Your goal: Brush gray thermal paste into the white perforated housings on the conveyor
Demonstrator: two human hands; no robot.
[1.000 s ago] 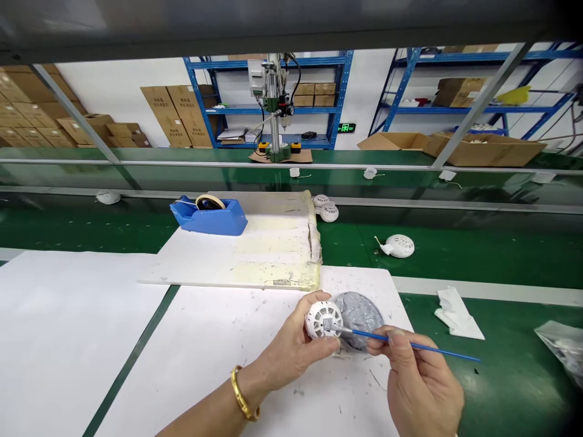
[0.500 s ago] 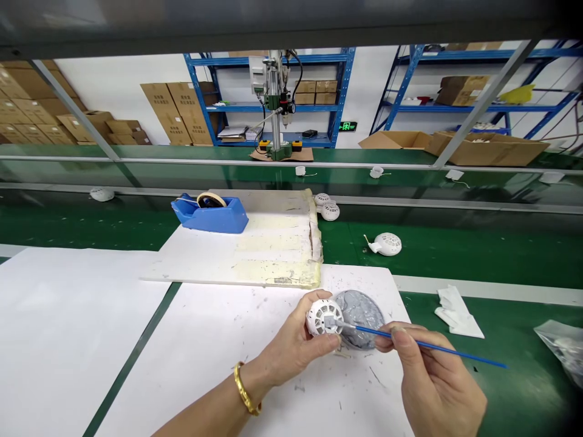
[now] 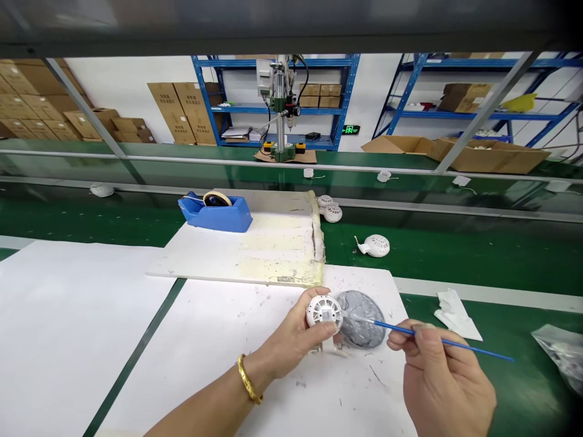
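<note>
My left hand grips a round white slotted part between thumb and fingers, with a grey patch at its centre. In my right hand is a thin brush with a blue handle, pinched by thumb and fingers. Its pale tip lies over a round dish of grey paste, just right of the white part. Whether the tip touches the paste I cannot tell. White paper with grey specks lies under my hands.
Behind the paper are a stained white board and a blue tape dispenser. Another white part rests on the green belt. A crumpled tissue and a plastic bag are at the right; a metal rail crosses behind.
The brush has moved right, from the centre of the white part to over the grey paste, along with my right hand. My left hand still holds the part.
</note>
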